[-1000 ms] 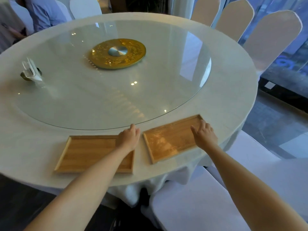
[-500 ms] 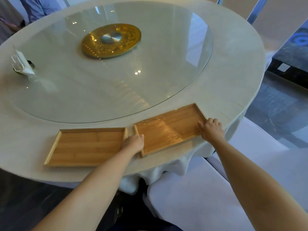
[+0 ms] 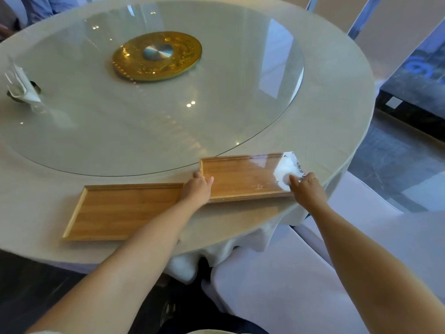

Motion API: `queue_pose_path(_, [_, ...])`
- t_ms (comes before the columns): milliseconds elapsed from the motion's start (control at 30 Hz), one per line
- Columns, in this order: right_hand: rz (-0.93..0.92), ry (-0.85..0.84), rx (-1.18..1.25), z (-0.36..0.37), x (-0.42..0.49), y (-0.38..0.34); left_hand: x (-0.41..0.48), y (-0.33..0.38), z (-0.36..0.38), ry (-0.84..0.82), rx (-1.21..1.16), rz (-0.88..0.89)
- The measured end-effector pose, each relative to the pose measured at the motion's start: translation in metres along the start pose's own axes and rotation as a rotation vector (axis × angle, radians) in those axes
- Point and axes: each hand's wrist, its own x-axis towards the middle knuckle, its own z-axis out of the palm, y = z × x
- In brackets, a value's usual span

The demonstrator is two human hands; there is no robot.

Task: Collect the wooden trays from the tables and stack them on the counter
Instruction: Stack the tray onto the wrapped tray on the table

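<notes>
Right now the right-hand wooden tray (image 3: 243, 178) lies at the near edge of the table (image 3: 337, 97), its left end just beside or slightly over the second tray (image 3: 125, 210). The left hand (image 3: 198, 190) pinches its left end, thumb inside the rim; the right hand (image 3: 307, 186) curls over the glare-washed right end. Lifting well likely means raising both ends level, clear of the glass turntable (image 3: 156, 116), then setting it squarely into the neighbouring tray.

I see two wooden trays: the right tray (image 3: 243, 178) glossy with glare, the left tray (image 3: 125, 210) matt (grain visible), on a smooth cloth-covered table (image 3: 337, 112).
</notes>
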Motion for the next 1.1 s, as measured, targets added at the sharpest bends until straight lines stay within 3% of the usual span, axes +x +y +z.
queue_pose_path(400, [-0.118,0.056,0.229,0.023,-0.055,-0.100,0.015,-0.111,-0.083,0.139,-0.105,0.060])
queue_pose_path(600, [-0.159,-0.053,0.328,0.062,-0.093,-0.167,0.016,-0.200,-0.120,0.166,-0.095,0.001])
queue_pose_path(833, [-0.220,-0.136,0.228,0.112,-0.140,-0.200,0.006,-0.282,-0.127,0.109,-0.023,-0.024])
queue_pose_path(1100, [-0.235,-0.162,-0.057,0.142,-0.170,-0.195,0.001,-0.320,-0.115,0.029,0.027,0.000])
